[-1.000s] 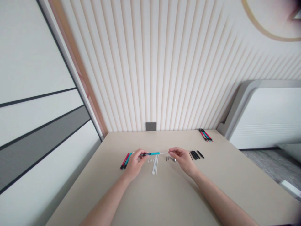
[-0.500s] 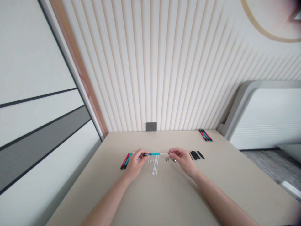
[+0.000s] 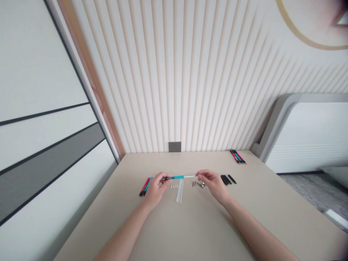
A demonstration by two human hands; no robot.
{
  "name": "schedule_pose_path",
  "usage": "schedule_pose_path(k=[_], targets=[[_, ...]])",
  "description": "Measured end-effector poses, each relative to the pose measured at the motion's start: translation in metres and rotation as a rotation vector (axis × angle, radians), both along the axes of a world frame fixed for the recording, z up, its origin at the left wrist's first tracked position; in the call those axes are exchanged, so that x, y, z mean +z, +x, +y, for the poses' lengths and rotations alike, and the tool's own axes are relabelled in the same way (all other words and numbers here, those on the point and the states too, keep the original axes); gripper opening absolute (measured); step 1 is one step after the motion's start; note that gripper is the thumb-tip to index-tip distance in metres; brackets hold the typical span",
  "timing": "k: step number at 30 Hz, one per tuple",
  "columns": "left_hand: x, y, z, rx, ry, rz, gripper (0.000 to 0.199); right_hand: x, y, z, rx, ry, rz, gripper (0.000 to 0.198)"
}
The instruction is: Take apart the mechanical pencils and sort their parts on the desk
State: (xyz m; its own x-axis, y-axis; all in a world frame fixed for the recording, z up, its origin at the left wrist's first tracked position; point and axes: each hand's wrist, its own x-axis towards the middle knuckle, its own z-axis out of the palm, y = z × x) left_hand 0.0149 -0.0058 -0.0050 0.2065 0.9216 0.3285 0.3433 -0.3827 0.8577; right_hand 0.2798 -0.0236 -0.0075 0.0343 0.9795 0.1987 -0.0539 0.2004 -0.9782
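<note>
Blue-and-black pen held level between two hands

The pen [image 3: 178, 177] hangs above the middle of the table [image 3: 165, 235], nearer its far edge than the person. The left hand [image 3: 156, 188] grips its black section, thumb and fingers covering that end. A thin white rod [image 3: 189, 176] projects from the blue end, and the right hand [image 3: 213, 183] has its fingertips pinched together on the rod's tip; whether a smaller part sits between them is too small to tell.

Beneath lie white sticks [image 3: 179, 191] and tiny white pieces [image 3: 174, 186]. Small metallic parts [image 3: 194, 183] run partly behind the right hand. Black tubes [image 3: 224, 179] lie just beyond it, towards the right edge; red and blue barrels [image 3: 144, 186], partly hidden by the left hand, lie towards the left edge.

Assembled-looking pens [image 3: 237, 156] rest by the far right corner. Pale marks on the held pen's black section are illegible.

The far edge meets a ribbed wall [image 3: 182, 72] with a dark socket [image 3: 174, 146]. The near edge is cut off; the widest stretch of tabletop lies between the forearms.
</note>
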Motion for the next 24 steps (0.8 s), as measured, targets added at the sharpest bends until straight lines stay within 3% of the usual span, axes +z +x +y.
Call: schedule_pose_path(k=[24], targets=[[-0.0014,0.0011,-0.0009,-0.002,0.013,-0.004,0.019,-0.0086,-0.0031,-0.0012,0.044,-0.014,-0.048,0.038]])
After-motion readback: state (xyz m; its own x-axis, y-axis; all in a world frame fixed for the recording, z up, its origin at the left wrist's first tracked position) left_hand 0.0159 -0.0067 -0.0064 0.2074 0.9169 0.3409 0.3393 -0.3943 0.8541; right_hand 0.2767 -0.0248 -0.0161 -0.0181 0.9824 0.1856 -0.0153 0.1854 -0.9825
